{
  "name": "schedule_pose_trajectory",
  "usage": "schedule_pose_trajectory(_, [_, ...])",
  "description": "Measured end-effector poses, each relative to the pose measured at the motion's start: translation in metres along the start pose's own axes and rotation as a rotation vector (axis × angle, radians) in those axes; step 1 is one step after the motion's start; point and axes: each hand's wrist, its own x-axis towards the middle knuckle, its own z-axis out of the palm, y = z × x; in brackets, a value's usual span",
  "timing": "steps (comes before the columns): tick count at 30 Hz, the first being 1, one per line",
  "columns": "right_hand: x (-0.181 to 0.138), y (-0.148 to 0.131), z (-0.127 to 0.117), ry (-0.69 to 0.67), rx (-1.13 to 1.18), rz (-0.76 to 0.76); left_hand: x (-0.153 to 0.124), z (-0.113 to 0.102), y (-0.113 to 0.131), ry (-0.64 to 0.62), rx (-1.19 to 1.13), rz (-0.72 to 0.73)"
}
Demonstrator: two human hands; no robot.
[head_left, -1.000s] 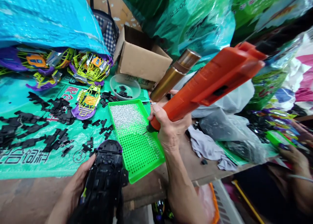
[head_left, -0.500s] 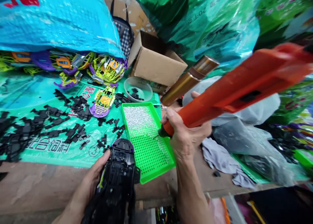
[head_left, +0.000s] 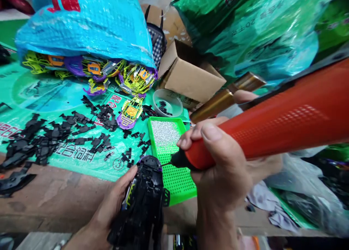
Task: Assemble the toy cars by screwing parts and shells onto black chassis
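Note:
My left hand [head_left: 116, 199] grips a black toy car chassis [head_left: 144, 192] by its left side, underside facing up, with purple and yellow edges showing. In my right hand [head_left: 226, 162] is a red electric screwdriver [head_left: 272, 123], fingers wrapped round its front end. Its thin bit points left, and the tip is at the right edge of the chassis's far end; whether they touch I cannot tell. Beneath the bit lies a green perforated tray [head_left: 178, 184], with many small silver screws [head_left: 165, 133] heaped at its far end.
Black plastic parts [head_left: 51, 137] and a yellow-purple car body [head_left: 130, 112] lie on green sheeting. More car bodies spill from a blue sack [head_left: 89, 24]. Behind the tray stand a clear bowl [head_left: 174, 106], a cardboard box [head_left: 193, 77] and a brass-coloured cylinder [head_left: 212, 108]. A grey cloth [head_left: 264, 199] lies right.
The screwdriver has come from over the tray to the chassis's far end, its bit swinging closer to level. The view has shifted, so the scene sits further right.

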Motion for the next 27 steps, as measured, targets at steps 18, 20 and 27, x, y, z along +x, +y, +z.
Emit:
schedule_pose_trajectory(18, [0.001, -0.001, 0.001, 0.026, 0.045, 0.041, 0.011, -0.009, -0.007, -0.046, -0.014, 0.041])
schedule_pose_trajectory(20, [0.001, 0.000, 0.003, 0.038, 0.053, 0.032, 0.013, -0.009, -0.008, -0.059, -0.003, 0.054])
schedule_pose_trajectory(27, [-0.005, 0.008, 0.003, 0.033, 0.080, 0.025, 0.022, -0.017, -0.010, -0.049, 0.022, 0.096])
